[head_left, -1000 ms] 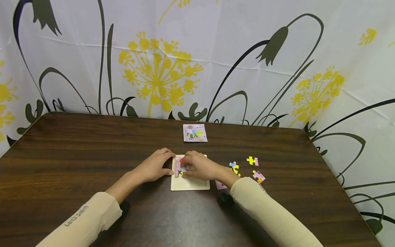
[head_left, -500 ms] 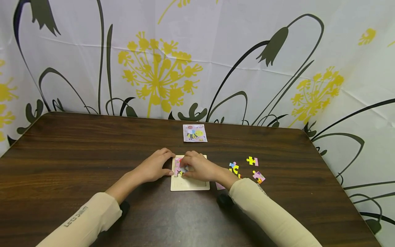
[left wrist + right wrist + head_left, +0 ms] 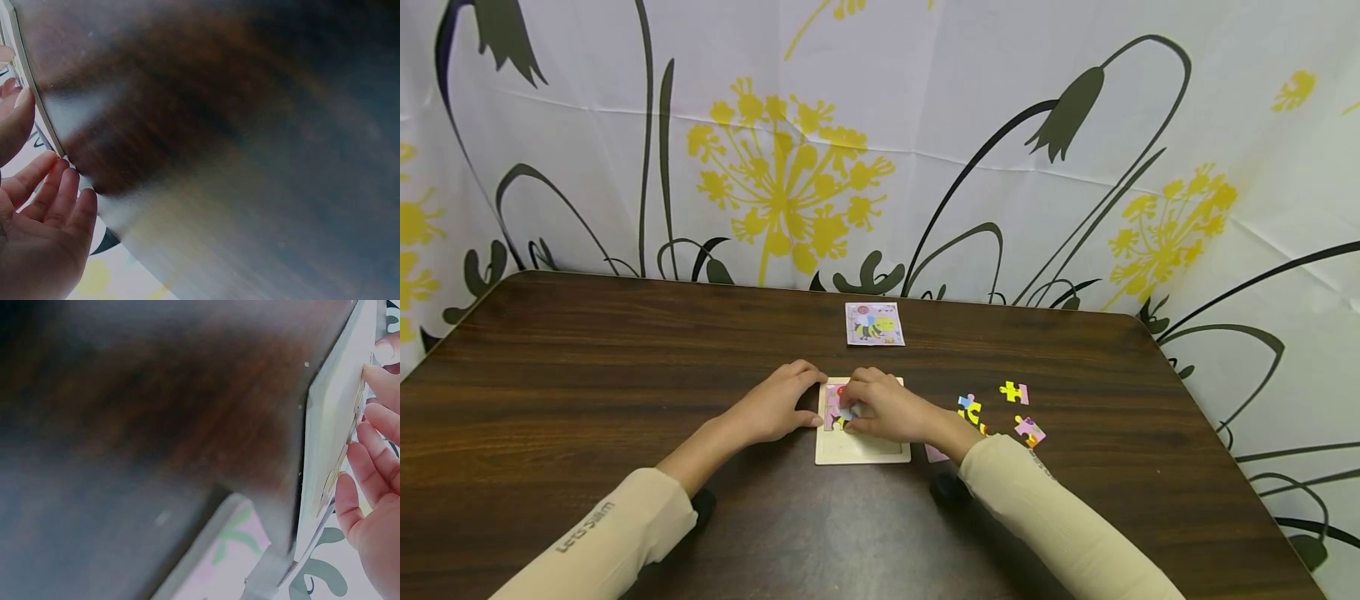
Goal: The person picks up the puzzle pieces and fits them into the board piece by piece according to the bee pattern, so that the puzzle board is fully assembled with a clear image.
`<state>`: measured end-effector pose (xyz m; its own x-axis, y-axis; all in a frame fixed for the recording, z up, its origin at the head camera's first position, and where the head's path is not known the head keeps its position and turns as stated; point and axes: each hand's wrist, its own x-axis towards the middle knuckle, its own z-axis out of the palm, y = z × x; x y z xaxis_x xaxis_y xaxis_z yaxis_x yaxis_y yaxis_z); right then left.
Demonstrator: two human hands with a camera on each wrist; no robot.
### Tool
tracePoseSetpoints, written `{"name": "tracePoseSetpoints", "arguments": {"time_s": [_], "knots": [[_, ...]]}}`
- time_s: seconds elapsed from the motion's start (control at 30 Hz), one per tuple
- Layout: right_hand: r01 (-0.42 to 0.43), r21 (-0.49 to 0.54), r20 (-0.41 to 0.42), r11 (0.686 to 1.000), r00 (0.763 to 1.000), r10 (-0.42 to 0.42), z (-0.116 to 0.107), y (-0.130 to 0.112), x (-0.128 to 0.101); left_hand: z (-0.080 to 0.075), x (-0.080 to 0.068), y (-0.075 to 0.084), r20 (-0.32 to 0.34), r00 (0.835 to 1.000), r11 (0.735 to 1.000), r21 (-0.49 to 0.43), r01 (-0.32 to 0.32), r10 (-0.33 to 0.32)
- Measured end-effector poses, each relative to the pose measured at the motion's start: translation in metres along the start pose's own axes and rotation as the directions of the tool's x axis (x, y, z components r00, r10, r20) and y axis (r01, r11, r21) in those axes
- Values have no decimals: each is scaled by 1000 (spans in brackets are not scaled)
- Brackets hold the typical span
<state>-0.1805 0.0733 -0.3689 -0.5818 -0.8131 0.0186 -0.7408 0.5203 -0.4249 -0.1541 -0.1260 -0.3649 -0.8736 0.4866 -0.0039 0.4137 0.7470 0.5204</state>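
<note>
In the head view, a pale wooden puzzle board (image 3: 861,451) lies flat on the table. My left hand (image 3: 772,407) touches its left edge with thumb and fingers spread apart. Reaching over the board from the right, my right hand (image 3: 891,406) has its thumb and fingertips about a small jigsaw piece (image 3: 856,410) with blue and yellow, partly hidden by the fingers. A pink jigsaw piece (image 3: 832,410) sits in the board's left part. The right wrist view shows the right fingers (image 3: 369,464) over the board; in the left wrist view the left fingers (image 3: 61,199) lie along its edge.
Loose jigsaw pieces lie to the right: a yellow piece (image 3: 1013,392), a pink piece (image 3: 1028,430), a blue and yellow piece (image 3: 969,408), and a pink one (image 3: 936,452) partly behind the right wrist. Behind the board lies a bee picture card (image 3: 875,324). A patterned curtain (image 3: 955,125) hangs beyond the dark table (image 3: 625,358).
Hardly anything differs. Both hands stay at the board, with at most slight shifts of the right fingers over the piece.
</note>
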Motion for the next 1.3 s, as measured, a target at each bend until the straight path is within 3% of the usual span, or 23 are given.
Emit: {"name": "tracePoseSetpoints", "arguments": {"time_s": [0.53, 0.87, 1.3], "knots": [[-9, 20, 3, 1000, 1000, 9, -2, 0, -1, -3, 0, 0, 7, 1000, 1000, -4, 5, -5], [17, 160, -43, 987, 999, -10, -6, 4, -1, -3, 0, 0, 3, 1000, 1000, -7, -2, 2], [-20, 217, -55, 976, 998, 33, -16, 8, -5, -3, 0, -1, 5, 1000, 1000, -3, 6, -6]]}}
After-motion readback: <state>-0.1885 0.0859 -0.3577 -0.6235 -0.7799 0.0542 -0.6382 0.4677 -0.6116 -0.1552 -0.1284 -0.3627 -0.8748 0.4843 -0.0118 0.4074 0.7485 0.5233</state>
